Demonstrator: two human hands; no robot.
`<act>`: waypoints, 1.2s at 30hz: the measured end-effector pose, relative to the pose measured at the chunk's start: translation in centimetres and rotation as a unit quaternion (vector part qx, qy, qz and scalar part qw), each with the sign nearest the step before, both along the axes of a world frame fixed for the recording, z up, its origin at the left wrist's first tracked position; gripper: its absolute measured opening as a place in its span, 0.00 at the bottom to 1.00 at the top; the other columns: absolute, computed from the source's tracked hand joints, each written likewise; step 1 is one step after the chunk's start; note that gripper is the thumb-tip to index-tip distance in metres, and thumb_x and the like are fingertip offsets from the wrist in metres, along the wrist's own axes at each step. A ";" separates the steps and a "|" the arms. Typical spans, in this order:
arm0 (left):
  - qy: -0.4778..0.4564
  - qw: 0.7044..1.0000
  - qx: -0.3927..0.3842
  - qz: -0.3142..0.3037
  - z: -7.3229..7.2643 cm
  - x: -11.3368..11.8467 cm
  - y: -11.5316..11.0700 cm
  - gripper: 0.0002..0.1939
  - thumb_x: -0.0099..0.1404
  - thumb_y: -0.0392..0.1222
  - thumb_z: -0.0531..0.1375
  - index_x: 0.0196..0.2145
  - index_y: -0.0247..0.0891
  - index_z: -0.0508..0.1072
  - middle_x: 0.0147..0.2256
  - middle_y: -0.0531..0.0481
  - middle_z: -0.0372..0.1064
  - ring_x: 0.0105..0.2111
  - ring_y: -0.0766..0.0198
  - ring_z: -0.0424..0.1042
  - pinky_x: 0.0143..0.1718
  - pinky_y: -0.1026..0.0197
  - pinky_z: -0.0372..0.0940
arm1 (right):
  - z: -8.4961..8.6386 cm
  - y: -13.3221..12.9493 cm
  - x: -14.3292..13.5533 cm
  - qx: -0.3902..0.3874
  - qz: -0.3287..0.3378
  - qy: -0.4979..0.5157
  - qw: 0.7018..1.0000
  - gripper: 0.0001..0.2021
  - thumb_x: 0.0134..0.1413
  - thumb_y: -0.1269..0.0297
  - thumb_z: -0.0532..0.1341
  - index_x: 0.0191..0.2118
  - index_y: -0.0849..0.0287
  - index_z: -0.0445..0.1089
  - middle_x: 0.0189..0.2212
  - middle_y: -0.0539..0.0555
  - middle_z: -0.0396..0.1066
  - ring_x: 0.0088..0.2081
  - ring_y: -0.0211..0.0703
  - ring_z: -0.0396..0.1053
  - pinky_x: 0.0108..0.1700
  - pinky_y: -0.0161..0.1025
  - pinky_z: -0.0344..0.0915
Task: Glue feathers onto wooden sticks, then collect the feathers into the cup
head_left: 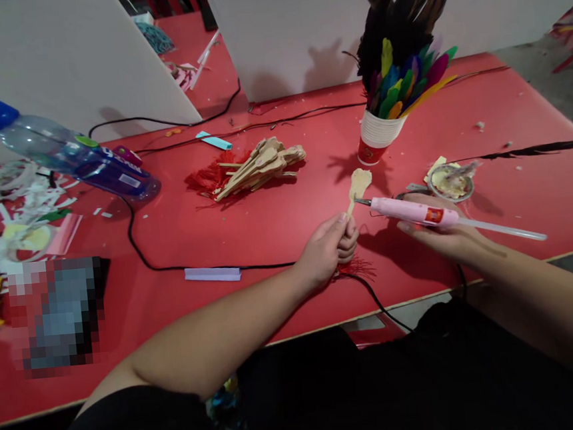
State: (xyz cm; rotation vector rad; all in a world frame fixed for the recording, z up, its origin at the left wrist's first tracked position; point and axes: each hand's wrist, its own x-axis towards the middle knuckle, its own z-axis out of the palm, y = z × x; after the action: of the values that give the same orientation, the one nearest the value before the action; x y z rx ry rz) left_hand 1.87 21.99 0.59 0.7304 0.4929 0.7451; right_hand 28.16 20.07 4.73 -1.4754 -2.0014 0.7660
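My left hand (330, 246) is closed round the thin stick of a pale wooden piece (361, 185), its broad head pointing up and away. Red fringe (360, 267) shows just below that hand. In my right hand (436, 232) lies a pink glue gun (406, 211) with a clear glue stick (503, 229) out of its back end. The gun's metal tip is at the wooden piece, where head and stick meet; whether they touch is hard to tell. Similar wooden pieces with red fringe lie in a pile (267, 166) beyond my left hand.
A paper cup (380, 133) holds colourful and dark feathers. Right of it stands a small dish (450, 182) with a feather. A plastic bottle (85, 155), paper scraps (19, 205) and a blurred dark object (67, 314) are at left. Black cable (139, 248) crosses the red table (192, 230).
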 end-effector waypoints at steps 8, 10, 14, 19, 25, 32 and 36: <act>-0.009 1.000 -0.004 -0.008 0.2 -0.1 0.0 0.23 0.79 0.59 0.62 0.34 0.42 0.61 0.22 0.65 0.45 0.19 0.73 0.37 0.19 0.71 0.41 | 0.5 0.5 -0.1 0.073 0.037 -0.005 0.997 0.08 0.67 0.54 0.68 0.43 0.51 0.81 0.45 0.59 0.79 0.45 0.55 0.77 0.49 0.49 0.73; -0.013 1.000 -0.003 -0.015 0.2 -0.1 0.0 0.23 0.78 0.60 0.62 0.34 0.42 0.61 0.22 0.65 0.45 0.19 0.73 0.37 0.19 0.71 0.41 | 0.5 0.6 -0.1 0.076 0.071 0.013 0.994 0.08 0.67 0.54 0.69 0.43 0.51 0.80 0.42 0.58 0.80 0.43 0.54 0.77 0.49 0.49 0.72; -0.001 1.000 0.005 -0.022 0.5 -0.1 -0.3 0.24 0.78 0.61 0.62 0.34 0.42 0.61 0.23 0.64 0.46 0.19 0.73 0.38 0.20 0.70 0.42 | 0.5 0.6 -0.1 0.059 0.062 0.039 0.996 0.10 0.68 0.51 0.67 0.41 0.51 0.78 0.37 0.57 0.81 0.39 0.53 0.77 0.47 0.49 0.72; 0.013 1.000 0.022 -0.012 0.6 -0.1 -0.7 0.24 0.79 0.61 0.61 0.34 0.41 0.62 0.23 0.63 0.47 0.20 0.72 0.40 0.20 0.70 0.42 | -0.2 0.2 0.2 0.011 0.017 -0.039 0.999 0.14 0.71 0.53 0.63 0.34 0.53 0.76 0.26 0.53 0.73 0.28 0.46 0.68 0.34 0.45 0.66; 0.003 1.000 0.019 -0.013 0.4 0.0 -0.4 0.24 0.79 0.62 0.61 0.33 0.42 0.62 0.23 0.64 0.46 0.20 0.72 0.39 0.20 0.70 0.42 | -0.7 -0.1 0.6 0.010 0.053 -0.013 0.998 0.10 0.68 0.53 0.67 0.41 0.53 0.79 0.35 0.56 0.83 0.34 0.49 0.76 0.38 0.45 0.69; -0.007 1.000 0.009 -0.029 0.3 -0.2 -0.2 0.24 0.79 0.61 0.61 0.33 0.43 0.60 0.22 0.64 0.45 0.19 0.72 0.38 0.19 0.70 0.41 | -0.5 0.3 0.7 -0.019 0.051 -0.045 0.997 0.04 0.66 0.62 0.65 0.39 0.54 0.74 0.32 0.54 0.79 0.32 0.46 0.72 0.36 0.42 0.64; 0.001 0.999 0.025 -0.024 0.4 -0.2 -0.2 0.25 0.79 0.63 0.61 0.33 0.43 0.60 0.22 0.64 0.46 0.19 0.72 0.39 0.19 0.69 0.42 | 0.2 0.6 0.1 -0.024 0.049 -0.090 0.994 0.04 0.62 0.65 0.60 0.34 0.54 0.67 0.30 0.53 0.75 0.30 0.44 0.69 0.35 0.41 0.59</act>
State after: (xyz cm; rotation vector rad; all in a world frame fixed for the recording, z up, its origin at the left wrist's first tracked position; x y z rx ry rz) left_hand 1.69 21.75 1.04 0.7865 0.4586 0.7144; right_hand 28.24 20.64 4.98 -1.5303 -2.2187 0.7506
